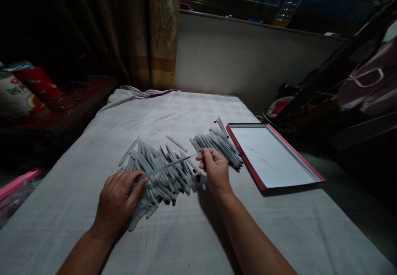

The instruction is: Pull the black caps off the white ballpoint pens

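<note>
My left hand [120, 194] pinches the near end of a pale, clear pen barrel [154, 171] above a loose heap of pens [167, 180]. A thin, dark pen refill [178, 163] runs in line with the barrel, and the fingers of my right hand [215, 165] are closed on its far end. Whether the refill's tip sits inside the barrel is too blurred to tell. Just beyond my right hand lies a neater row of pens [221, 142], several with black ends. One lone pen [176, 143] rests between heap and row.
A shallow red-edged box lid [276, 155] with a white inside lies at the right, touching or close to the row. A white cloth [93, 155] covers the table. A dark red side table [89, 89] with packages stands left; a curtain [161, 31] hangs behind.
</note>
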`<state>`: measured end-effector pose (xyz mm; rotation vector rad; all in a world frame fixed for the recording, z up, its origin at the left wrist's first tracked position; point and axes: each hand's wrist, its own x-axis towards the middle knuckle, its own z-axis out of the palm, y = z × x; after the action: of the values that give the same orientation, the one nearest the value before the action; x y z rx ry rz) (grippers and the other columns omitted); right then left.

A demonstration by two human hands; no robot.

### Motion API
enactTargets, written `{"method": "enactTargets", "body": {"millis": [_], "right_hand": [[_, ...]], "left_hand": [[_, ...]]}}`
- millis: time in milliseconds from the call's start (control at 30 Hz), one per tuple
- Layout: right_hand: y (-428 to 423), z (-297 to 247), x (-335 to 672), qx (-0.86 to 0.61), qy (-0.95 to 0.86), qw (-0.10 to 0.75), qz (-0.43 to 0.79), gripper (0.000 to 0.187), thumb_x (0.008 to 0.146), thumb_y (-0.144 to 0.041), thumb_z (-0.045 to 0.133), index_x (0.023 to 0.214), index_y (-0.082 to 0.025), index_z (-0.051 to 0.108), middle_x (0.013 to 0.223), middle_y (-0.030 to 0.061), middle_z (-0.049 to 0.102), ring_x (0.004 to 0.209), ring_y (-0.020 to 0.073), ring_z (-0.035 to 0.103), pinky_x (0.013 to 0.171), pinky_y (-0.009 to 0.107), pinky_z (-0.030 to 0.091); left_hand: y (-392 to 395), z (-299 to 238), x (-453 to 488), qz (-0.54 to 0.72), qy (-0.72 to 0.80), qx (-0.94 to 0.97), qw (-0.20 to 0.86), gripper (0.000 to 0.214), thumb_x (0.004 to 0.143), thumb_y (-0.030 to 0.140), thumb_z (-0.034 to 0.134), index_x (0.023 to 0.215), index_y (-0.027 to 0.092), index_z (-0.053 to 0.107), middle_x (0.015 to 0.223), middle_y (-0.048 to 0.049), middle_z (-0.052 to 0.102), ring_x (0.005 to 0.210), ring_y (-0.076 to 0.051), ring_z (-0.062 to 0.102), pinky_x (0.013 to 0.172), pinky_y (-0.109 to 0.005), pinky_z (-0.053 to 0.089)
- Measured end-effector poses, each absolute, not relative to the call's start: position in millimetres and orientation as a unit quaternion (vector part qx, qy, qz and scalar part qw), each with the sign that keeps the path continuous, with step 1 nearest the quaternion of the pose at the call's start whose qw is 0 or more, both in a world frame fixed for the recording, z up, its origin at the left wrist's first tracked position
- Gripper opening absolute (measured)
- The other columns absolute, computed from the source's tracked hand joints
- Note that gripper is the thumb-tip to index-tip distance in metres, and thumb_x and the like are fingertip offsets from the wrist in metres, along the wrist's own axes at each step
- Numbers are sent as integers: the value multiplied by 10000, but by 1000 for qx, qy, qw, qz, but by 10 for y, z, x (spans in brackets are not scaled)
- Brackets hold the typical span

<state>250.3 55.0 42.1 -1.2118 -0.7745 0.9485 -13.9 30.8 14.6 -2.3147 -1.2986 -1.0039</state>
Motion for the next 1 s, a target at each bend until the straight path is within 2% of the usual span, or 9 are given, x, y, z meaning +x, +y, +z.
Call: {"method": "enactTargets", "body": {"millis": [100, 200, 367, 533, 633, 733, 867, 1000], "right_hand": [[617, 465, 2729, -554, -291, 682, 380, 440, 627, -580, 770, 752, -170, 666, 629, 22, 715, 416, 84, 521, 355, 176, 344], [612, 478, 2817, -573, -329, 658, 362, 403, 647, -543, 764, 766, -169, 671, 677, 49, 740, 457, 113, 576, 376, 196, 380], [495, 421, 2665, -584, -502, 551, 321, 232, 801, -408, 656, 781, -184, 712, 692, 56, 749, 550, 158, 642, 545, 272, 499], [416, 365, 2516, -600, -635, 423, 243, 160, 829, -255, 608, 759, -230, 751, 722, 46, 766, 657, 189, 686, 650, 287, 476], [390, 380, 2484, -600, -682, 348, 232, 150, 806, -215, 636, 732, -250, 762, 694, 32, 758, 658, 191, 676, 646, 281, 440], [381, 422, 2498, -596, -687, 316, 271, 181, 818, -298, 670, 664, -231, 738, 612, 22, 707, 596, 168, 614, 595, 269, 392], [400, 452, 2549, -560, -636, 344, 405, 490, 885, -582, 565, 611, -189, 665, 550, 14, 636, 519, 135, 538, 514, 243, 358], [426, 433, 2567, -544, -587, 351, 486, 681, 814, -811, 499, 580, -183, 621, 492, 9, 594, 443, 124, 508, 453, 234, 347]], "left_hand": [[339, 157, -208, -352, -485, -786, 155, 235, 995, 399, 507, 998, 199, 631, 853, -44, 725, 795, -214, 672, 759, -331, 480], [363, 150, -263, -353, -518, -766, 143, 252, 997, 413, 498, 1006, 209, 645, 867, -38, 732, 806, -213, 680, 751, -330, 484], [364, 117, -271, -365, -528, -758, 115, 214, 993, 383, 512, 1037, 228, 653, 889, -37, 739, 828, -216, 687, 773, -338, 494], [347, 137, -233, -380, -513, -763, 97, 179, 981, 368, 538, 1033, 237, 649, 881, -31, 732, 820, -211, 682, 770, -340, 500], [329, 156, -194, -389, -491, -774, 89, 157, 971, 351, 556, 1028, 236, 646, 894, -28, 727, 826, -207, 679, 778, -338, 504], [294, 175, -138, -396, -466, -788, 69, 123, 962, 322, 573, 1029, 244, 639, 906, -18, 725, 838, -200, 677, 802, -337, 506], [244, 204, -67, -410, -442, -796, 47, 112, 956, 295, 582, 1037, 243, 639, 899, -11, 725, 837, -189, 677, 818, -329, 510], [216, 224, -28, -421, -435, -795, 23, 110, 955, 287, 585, 1042, 252, 643, 892, -4, 724, 826, -178, 681, 806, -315, 522]]}}
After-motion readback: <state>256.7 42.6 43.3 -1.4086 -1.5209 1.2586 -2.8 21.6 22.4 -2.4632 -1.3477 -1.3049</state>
